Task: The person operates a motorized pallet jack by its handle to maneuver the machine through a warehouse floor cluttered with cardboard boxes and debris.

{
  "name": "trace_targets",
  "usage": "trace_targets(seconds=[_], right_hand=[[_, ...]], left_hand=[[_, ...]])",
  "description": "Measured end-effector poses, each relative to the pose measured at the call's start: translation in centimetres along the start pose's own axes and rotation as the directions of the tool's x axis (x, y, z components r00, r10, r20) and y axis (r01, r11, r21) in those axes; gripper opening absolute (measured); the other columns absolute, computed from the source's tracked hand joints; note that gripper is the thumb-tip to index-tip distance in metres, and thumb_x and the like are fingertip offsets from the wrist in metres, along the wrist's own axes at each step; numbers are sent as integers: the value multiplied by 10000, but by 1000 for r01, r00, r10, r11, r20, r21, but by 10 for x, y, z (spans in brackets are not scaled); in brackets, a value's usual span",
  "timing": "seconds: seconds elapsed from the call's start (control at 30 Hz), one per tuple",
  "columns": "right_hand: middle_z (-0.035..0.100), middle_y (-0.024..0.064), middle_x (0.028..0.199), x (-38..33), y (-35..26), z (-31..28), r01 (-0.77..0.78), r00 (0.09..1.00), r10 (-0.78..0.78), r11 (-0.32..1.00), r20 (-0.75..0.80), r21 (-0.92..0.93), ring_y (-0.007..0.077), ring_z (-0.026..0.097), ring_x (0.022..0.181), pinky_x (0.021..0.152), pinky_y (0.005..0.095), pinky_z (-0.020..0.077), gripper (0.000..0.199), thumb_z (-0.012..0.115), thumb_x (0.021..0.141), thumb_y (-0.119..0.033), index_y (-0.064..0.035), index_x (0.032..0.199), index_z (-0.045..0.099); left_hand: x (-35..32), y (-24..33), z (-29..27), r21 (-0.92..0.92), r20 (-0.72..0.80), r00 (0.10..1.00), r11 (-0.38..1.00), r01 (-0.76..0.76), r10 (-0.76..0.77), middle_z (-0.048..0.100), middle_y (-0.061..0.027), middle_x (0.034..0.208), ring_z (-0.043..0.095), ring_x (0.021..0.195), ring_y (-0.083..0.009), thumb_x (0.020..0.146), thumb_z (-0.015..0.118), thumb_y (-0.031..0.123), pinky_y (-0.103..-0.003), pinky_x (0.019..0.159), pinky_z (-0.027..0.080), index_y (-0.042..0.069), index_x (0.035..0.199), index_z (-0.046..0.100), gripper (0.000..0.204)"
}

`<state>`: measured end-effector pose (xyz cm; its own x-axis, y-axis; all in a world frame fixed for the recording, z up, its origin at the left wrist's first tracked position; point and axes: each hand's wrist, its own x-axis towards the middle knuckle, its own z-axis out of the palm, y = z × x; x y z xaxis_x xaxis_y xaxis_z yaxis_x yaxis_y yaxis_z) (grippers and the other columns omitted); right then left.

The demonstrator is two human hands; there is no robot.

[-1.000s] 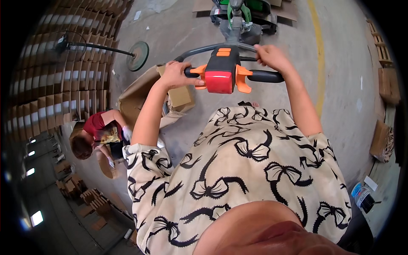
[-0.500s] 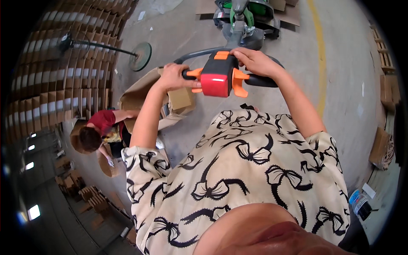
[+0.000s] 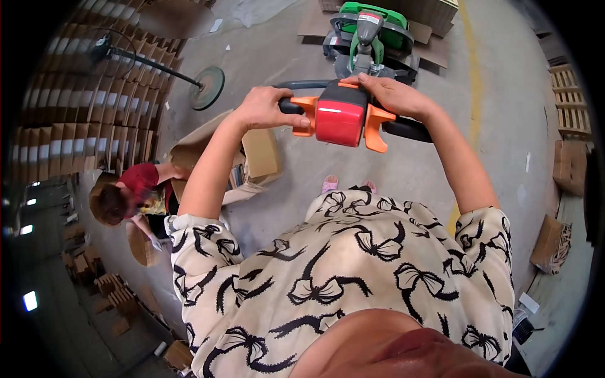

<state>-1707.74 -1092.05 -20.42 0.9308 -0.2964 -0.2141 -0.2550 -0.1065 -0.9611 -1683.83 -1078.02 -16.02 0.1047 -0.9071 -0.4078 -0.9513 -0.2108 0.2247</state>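
A pallet truck's control handle [image 3: 340, 120], with a red end face, black top and orange thumb levers, is held up ahead of me. My left hand [image 3: 265, 108] is closed round its black left grip, the thumb lying by the orange lever. My right hand [image 3: 397, 97] curls over the top right of the handle, its fingertips by the orange button; the black right grip [image 3: 406, 130] shows below the palm. Beyond the handle stands the green and grey body of the pallet truck [image 3: 372, 38].
At left, a person in a red top [image 3: 135, 189] bends beside a large open cardboard box [image 3: 261, 154]. A pole stand with a round green base [image 3: 208, 88] stands behind. Stacked cartons [image 3: 75, 120] line the left; wooden pallets [image 3: 570, 101] are at right. A yellow line [image 3: 476, 82] crosses the floor.
The handle and both my hands have shifted slightly right and lower in view. More of the pallet truck's green body shows, and my pink shoes have come into view. Both hands keep their hold.
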Motion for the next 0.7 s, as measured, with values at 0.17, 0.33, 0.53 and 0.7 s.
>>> trace_targets(seconds=[0.17,0.33,0.53,0.7], right_hand=[[587,67,1110,-10,-1,-9,-131,990,130,991,-45,-19,175,537,943,887,263,387,541,214,950,-477,-134,1224,530],[582,29,733,-7,1,-19,-190,975,197,979,-100,78,77,477,578,550,223,413,549,234,935,-520,-151,1190,550],[586,52,1081,-19,-16,-72,-175,931,283,902,-233,395,123,588,912,814,246,462,511,405,916,-460,-48,1204,502],[605,43,1048,-23,-32,-78,74,993,-33,925,-116,372,128,589,902,801,238,466,403,503,888,-338,-29,1143,540]], left_hand=[[6,13,0,4,34,998,999,-53,53,620,-166,865,590,860,-316,523,723,598,-376,748,454,44,938,634,697],[29,-5,12,-12,-77,995,998,-59,58,643,-86,788,616,791,-256,587,575,743,-353,690,472,116,906,671,710],[70,29,-45,-55,-179,980,994,-92,81,664,-124,826,635,843,-246,737,404,739,-339,753,469,112,877,695,706],[86,36,-61,-171,-246,967,980,-104,60,658,-118,807,625,753,-253,732,378,765,-330,718,470,77,870,693,769]])
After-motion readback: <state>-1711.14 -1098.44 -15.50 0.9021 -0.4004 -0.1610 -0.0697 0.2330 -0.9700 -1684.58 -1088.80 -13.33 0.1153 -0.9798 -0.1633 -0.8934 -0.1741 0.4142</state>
